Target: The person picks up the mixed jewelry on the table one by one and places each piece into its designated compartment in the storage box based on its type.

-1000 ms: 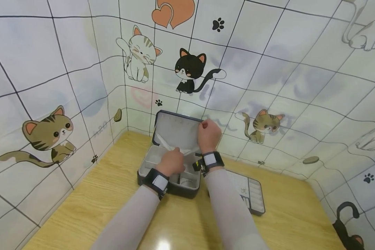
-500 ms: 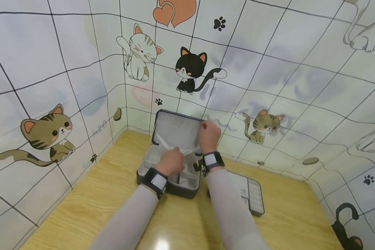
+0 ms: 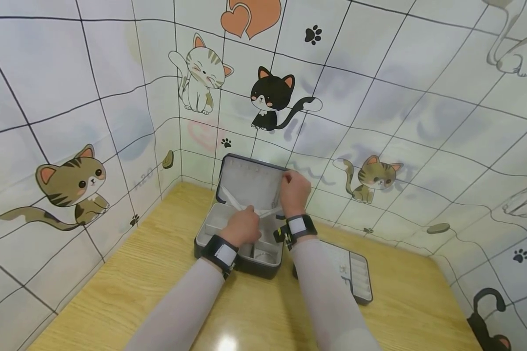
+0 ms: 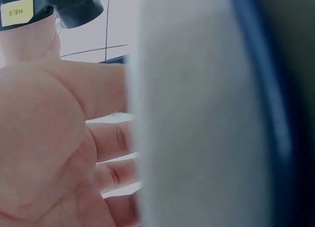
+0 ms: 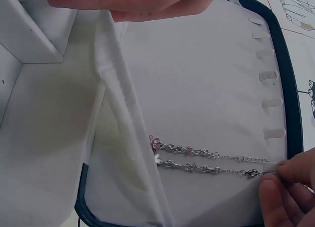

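A dark blue jewelry box (image 3: 259,269) with a pale lining stands with its lid (image 3: 252,184) raised. My left hand (image 3: 242,226) is over the compartments and pinches the edge of the lid's fabric pocket (image 5: 128,104), pulling it away from the lid. The left wrist view shows its palm and fingers, partly hidden behind a blurred pale wall. At the lid's upper right edge, my right hand (image 3: 295,192) pinches the end of a silver necklace (image 5: 194,168) with pink stones, by a small hook. The necklace's lower part goes behind the pocket edge.
A row of small clear hooks (image 5: 272,103) lines the lid's top. To the right lies a jewelry tray (image 3: 359,275) with ring slots and small pieces, partly behind my right forearm. A silvery ring-shaped piece (image 3: 265,256) sits in a front compartment. Cat-printed walls enclose the wooden table (image 3: 127,287).
Both hands keep nearly the same places, with the left still at the pocket and the right still at the lid's corner. The head view has shifted slightly.
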The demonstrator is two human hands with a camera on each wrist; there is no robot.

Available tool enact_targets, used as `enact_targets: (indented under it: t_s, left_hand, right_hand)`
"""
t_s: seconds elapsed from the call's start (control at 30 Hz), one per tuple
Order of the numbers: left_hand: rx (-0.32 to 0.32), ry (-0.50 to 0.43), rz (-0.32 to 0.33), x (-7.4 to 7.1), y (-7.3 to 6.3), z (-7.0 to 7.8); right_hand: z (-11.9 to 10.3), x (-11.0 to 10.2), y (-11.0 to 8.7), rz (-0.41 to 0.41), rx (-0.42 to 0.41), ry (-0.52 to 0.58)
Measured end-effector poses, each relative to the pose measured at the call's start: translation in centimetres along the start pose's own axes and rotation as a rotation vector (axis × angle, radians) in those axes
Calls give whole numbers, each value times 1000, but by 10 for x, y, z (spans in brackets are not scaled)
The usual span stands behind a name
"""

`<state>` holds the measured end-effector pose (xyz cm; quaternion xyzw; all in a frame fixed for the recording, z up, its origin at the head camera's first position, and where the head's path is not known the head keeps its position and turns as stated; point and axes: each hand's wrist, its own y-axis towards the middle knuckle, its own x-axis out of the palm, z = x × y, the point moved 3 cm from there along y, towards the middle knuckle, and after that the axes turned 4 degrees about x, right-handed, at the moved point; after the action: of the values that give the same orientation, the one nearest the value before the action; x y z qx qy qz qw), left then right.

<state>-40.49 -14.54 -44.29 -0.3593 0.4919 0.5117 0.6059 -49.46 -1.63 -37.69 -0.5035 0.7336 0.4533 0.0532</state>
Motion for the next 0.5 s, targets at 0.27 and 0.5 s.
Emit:
enact_targets:
  t_s: [0.27,0.5]
  left_hand:
    - [74,9,105,-6,4,0]
    - [100,-64,172,-16,12,0]
  right_hand:
    - [3,-9,-9,-14,-13,10]
    - [1,-29,-35,-15,-13,-1]
